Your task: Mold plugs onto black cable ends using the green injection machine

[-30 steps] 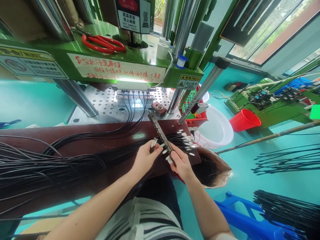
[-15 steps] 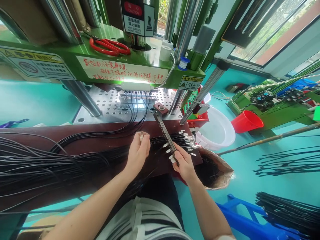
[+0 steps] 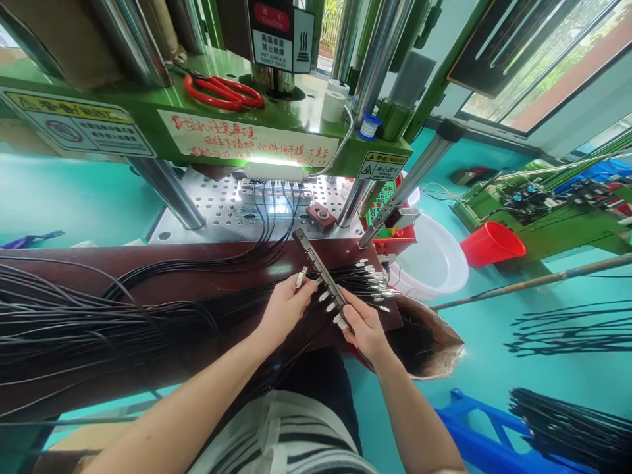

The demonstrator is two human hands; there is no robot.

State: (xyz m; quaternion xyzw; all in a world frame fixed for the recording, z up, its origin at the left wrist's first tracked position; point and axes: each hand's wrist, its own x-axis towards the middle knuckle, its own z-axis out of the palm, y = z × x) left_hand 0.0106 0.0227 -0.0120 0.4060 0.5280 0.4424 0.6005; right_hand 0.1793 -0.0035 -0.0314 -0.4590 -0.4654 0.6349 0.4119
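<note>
My right hand [image 3: 364, 324] is closed around the near end of a slotted metal bar [image 3: 320, 268], which slants away over the bench. Several small silvery and white cable connectors [image 3: 330, 307] sit along the bar's left side. My left hand [image 3: 288, 305] pinches small metal cable connectors [image 3: 301, 278], one sticking up from the fingers. Its fingertips are at the bar's left edge, by another connector there; whether they touch the bar I cannot tell. Behind the bar lies a bundle of black cables [image 3: 237, 304] with metal connector ends [image 3: 378, 284].
A green press [image 3: 291, 131] stands ahead; cables run into a metal mould [image 3: 274, 199] on its perforated plate [image 3: 212, 197]. Red-handled scissors [image 3: 224, 93] lie on top. To the right are a white tub [image 3: 434, 257], a red bucket [image 3: 494, 243] and an open bag [image 3: 444, 349].
My left hand has moved right, up to the bar's side, and a connector now shows above its fingers. The bar's far end has swung slightly left. The view has shifted a little.
</note>
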